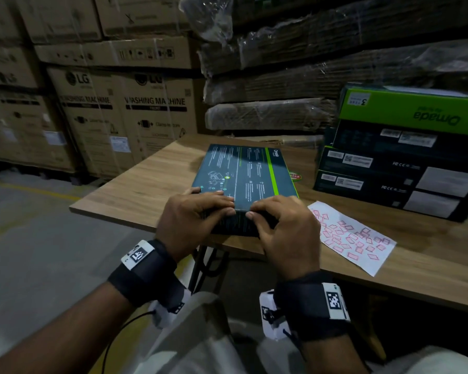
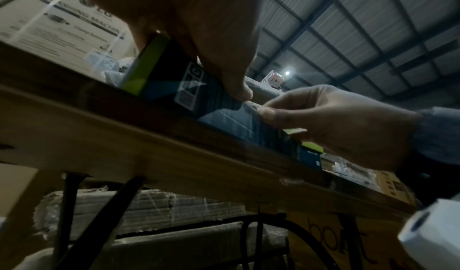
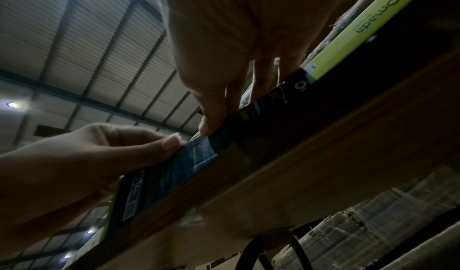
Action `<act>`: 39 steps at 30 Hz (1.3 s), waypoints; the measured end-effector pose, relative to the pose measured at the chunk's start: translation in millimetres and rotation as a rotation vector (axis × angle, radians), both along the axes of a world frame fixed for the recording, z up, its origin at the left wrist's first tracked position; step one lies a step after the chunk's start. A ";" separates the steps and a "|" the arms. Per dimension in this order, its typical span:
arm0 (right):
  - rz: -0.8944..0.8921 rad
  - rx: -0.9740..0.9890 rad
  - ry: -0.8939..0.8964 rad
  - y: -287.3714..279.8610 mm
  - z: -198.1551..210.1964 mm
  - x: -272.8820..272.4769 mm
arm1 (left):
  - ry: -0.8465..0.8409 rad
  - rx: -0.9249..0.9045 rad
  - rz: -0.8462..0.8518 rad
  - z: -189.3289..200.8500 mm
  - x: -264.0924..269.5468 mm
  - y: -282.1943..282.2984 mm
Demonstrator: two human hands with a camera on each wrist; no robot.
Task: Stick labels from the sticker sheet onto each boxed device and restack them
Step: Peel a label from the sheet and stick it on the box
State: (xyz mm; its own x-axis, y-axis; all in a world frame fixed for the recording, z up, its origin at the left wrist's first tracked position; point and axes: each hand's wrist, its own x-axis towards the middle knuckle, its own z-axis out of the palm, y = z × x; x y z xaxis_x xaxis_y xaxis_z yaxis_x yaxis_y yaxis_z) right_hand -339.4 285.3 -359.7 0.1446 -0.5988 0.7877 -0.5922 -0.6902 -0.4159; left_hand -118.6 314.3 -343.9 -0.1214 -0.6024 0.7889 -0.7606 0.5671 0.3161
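A dark boxed device [image 1: 249,171] with a green stripe lies flat on the wooden table [image 1: 146,190], its near end at the table's front edge. My left hand [image 1: 197,214] lies over that end, fingers on top and thumb on the near face [image 2: 239,91]. My right hand [image 1: 278,228] curls over the same edge beside it, thumb tip at the top rim [image 3: 206,128]. Both thumbs nearly meet there. No label shows clearly between them. The white sticker sheet [image 1: 354,238] with several red labels lies flat to the right of my right hand.
A stack of several dark boxed devices [image 1: 389,168], topped by a green one [image 1: 416,114], stands at the table's right rear. Large cardboard cartons [image 1: 119,109] and wrapped cardboard bundles [image 1: 281,76] rise behind the table. Bare floor [image 1: 38,211] lies to the left.
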 end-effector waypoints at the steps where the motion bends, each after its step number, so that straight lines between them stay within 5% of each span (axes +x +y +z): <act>1: 0.014 0.002 -0.016 -2.4 -1.4 -4.7 | 0.001 0.006 0.004 2.4 5.2 1.5; 29: 0.109 -0.008 -0.165 -20.7 -7.6 -49.5 | 0.137 0.249 -0.113 3.7 49.6 10.6; 36: 0.219 0.241 -0.398 -20.8 -14.3 -68.0 | 0.169 0.401 -0.200 4.5 66.6 15.7; 39: 0.198 0.264 -0.369 -22.7 -17.9 -70.6 | 0.175 0.390 -0.171 2.4 64.7 15.9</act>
State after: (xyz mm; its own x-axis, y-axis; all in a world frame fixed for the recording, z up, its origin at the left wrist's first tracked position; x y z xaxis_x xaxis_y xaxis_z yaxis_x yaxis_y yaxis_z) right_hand -410.0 262.6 -377.6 0.0156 -0.7738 0.6332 -0.2408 -0.6175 -0.7488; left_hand -53.9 330.1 -341.5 -0.1296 -0.8413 0.5248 -0.5827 0.4928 0.6462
